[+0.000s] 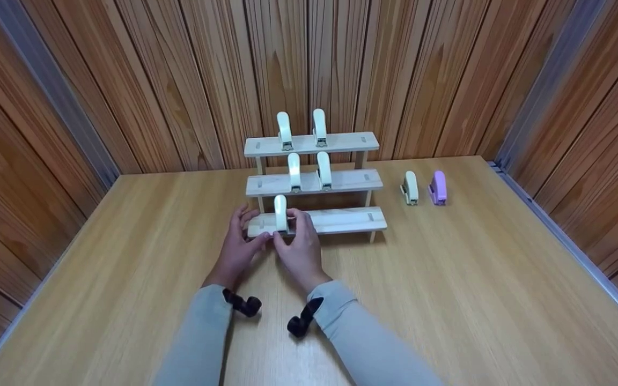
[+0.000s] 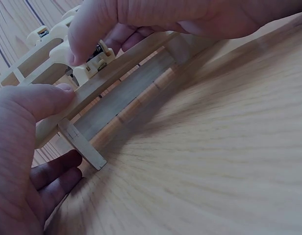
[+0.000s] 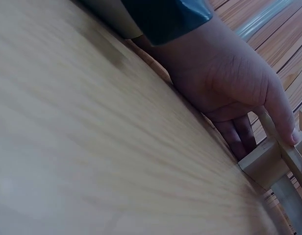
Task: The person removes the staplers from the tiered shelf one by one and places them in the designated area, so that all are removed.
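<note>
A small white stapler (image 1: 280, 213) stands on the left part of the lowest tier of a three-tier wooden stand (image 1: 346, 220). My right hand (image 1: 301, 246) holds this stapler, its thumb at the base end in the left wrist view and its other fingers mostly hidden behind. At the stand's left end, my left hand (image 1: 237, 249) grips the lowest tier. Its thumb (image 2: 50, 98) lies against the front edge, while fingers (image 2: 60, 181) reach around beside the leg (image 2: 85, 147). The right wrist view catches the left hand (image 3: 229, 83) at that same end.
Two white staplers (image 1: 284, 128) stand on the top tier and two more (image 1: 294, 171) on the middle one. Right of the stand, a pale stapler (image 1: 410, 187) and a purple stapler (image 1: 438, 187) stand on the wooden table (image 1: 475, 279). Wood-panelled walls (image 1: 207, 80) enclose the table.
</note>
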The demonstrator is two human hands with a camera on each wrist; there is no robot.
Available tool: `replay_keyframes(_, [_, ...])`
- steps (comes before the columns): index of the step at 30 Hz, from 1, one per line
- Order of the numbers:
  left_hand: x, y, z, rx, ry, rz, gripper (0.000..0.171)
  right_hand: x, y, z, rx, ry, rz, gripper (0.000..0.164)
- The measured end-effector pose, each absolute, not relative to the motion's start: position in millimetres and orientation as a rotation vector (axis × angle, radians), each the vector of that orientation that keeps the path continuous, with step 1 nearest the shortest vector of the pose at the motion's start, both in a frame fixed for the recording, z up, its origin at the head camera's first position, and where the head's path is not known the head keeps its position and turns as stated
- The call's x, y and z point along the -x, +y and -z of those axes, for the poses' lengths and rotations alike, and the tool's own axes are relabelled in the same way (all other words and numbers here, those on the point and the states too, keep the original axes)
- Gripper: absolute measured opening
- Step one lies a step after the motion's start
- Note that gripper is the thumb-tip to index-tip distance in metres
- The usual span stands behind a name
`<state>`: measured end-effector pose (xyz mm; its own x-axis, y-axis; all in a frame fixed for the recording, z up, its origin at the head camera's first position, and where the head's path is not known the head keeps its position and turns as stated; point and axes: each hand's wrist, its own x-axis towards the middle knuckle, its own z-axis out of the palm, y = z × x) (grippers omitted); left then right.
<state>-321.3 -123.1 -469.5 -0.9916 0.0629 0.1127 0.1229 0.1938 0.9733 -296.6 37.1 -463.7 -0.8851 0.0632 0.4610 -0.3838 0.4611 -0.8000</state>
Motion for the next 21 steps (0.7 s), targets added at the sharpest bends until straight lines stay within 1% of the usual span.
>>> replay_keyframes(8, [321.1,-123.8,469.4,0.243,-2.389,1.924,0.08,298.2,38.4,465.1,-0.321,-2.243,-1.311,0.049])
replay_keyframes(21, [319.4,-124.7,468.3,0.205,-2.387,1.971,0.07,297.6,38.4,465.4,-0.319,-2.277,-1.28,0.05])
